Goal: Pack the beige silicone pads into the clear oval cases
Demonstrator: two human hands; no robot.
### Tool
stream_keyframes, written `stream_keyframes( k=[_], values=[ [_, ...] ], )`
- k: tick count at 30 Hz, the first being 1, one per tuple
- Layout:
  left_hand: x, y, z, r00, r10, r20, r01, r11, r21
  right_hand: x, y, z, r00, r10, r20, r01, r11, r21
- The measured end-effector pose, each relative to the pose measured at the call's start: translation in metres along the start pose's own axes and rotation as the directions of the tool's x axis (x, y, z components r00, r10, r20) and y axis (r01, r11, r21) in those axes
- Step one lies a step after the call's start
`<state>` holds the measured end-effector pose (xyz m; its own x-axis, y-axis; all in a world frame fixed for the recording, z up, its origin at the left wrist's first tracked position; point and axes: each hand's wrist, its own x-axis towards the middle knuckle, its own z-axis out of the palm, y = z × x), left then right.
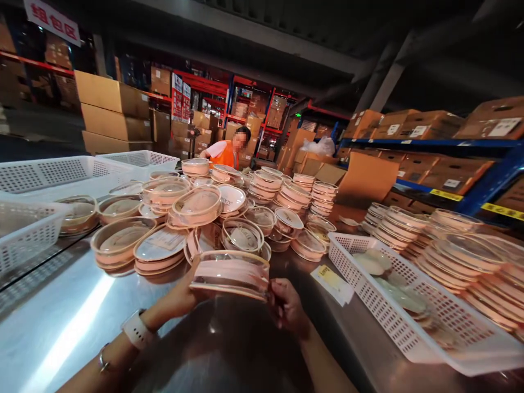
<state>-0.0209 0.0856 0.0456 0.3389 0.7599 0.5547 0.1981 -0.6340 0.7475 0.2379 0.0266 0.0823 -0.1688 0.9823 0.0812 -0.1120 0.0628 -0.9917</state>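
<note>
A steel table [73, 322] filled the lower part of the frame, its bare top shining at the lower left. Round pink containers with clear lids [196, 204] crowded its middle, some stacked, some lying tilted against one another. More stacks of them [458, 256] stood along the right edge. A white plastic basket [429, 327] sat at the lower right, holding a few flat lids. Just left of it lay a slip of paper with a yellow label [332, 281]. Other white baskets [61, 174] stood at the upper left and the left edge.
</note>
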Motion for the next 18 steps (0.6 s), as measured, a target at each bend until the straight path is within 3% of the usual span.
stream_keyframes(
  k=[3,9,15,18],
  values=[
    [0.002,-0.009,-0.004,0.999,0.033,-0.009,-0.033,0.999,0.032,0.006,-0.005,-0.001,0.997,-0.017,0.072,0.023,0.996,-0.089],
    [0.001,-0.02,-0.008,0.992,0.087,-0.096,-0.067,0.979,0.194,0.007,0.007,0.012,0.98,-0.185,-0.08,0.126,0.874,-0.469],
    [0.002,-0.011,-0.018,0.981,0.195,0.0,-0.185,0.928,0.322,0.008,0.018,0.012,0.95,-0.262,-0.167,0.116,0.799,-0.59],
    [-0.002,-0.007,-0.008,0.951,0.307,0.042,-0.296,0.858,0.42,0.021,0.014,-0.002,0.923,-0.357,-0.146,0.151,0.683,-0.715]
  ],
)
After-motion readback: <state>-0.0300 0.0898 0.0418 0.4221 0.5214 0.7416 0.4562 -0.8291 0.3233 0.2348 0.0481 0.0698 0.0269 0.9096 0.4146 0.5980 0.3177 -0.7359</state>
